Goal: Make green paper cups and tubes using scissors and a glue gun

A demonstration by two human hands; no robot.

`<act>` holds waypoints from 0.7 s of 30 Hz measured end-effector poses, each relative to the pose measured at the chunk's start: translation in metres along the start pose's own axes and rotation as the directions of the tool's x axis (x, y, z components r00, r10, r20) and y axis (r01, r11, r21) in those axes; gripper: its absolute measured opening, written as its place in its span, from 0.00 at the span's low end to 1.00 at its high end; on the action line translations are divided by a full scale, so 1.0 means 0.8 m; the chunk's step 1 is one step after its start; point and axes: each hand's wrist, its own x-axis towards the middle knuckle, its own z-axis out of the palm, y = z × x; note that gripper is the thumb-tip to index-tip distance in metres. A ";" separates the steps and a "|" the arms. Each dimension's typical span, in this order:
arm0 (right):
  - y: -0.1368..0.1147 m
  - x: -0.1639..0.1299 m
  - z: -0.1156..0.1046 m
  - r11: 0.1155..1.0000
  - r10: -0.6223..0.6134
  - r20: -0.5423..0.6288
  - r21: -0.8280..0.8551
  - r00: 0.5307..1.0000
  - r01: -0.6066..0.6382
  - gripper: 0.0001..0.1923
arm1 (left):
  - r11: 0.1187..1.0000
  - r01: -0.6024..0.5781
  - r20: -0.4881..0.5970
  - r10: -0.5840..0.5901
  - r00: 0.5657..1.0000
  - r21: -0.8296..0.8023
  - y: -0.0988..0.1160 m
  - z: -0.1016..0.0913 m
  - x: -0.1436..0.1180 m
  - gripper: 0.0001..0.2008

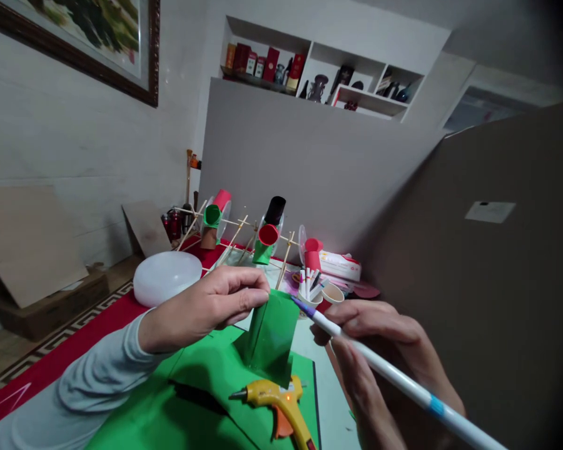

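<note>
My left hand [216, 305] pinches the top left edge of a green paper tube [276, 328], which stands upright over green sheets [182, 400]. Between the fingers of my right hand [385, 356] is a white marker pen [385, 365] with a purple tip and a blue band. Its tip is at the tube's top right edge; whether it touches, I cannot tell. A yellow glue gun [281, 400] with an orange trigger and a lit orange light lies just in front of the tube.
Behind stand stick frames [237, 236] bearing coloured paper tubes [268, 235]. A cup of markers [309, 292] is beside another paper cup [333, 292]. At left sits a round white translucent container [166, 278] on red cloth [98, 337]. Grey panels [319, 162] rise behind and at right.
</note>
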 end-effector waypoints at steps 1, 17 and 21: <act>0.003 -0.002 0.001 1.000 0.010 -0.004 0.011 1.000 -0.010 0.09 | 1.000 0.004 -0.003 -0.004 1.000 0.009 -0.001 0.000 0.001 0.12; 0.009 -0.010 0.014 0.998 0.045 -0.020 -0.031 0.999 -0.046 0.11 | 0.998 0.041 -0.011 -0.040 0.999 0.055 0.003 0.006 -0.002 0.16; 0.008 -0.011 0.012 0.999 0.041 -0.010 -0.020 0.999 -0.041 0.12 | 0.997 0.033 -0.006 -0.033 0.999 0.076 0.005 0.006 -0.003 0.16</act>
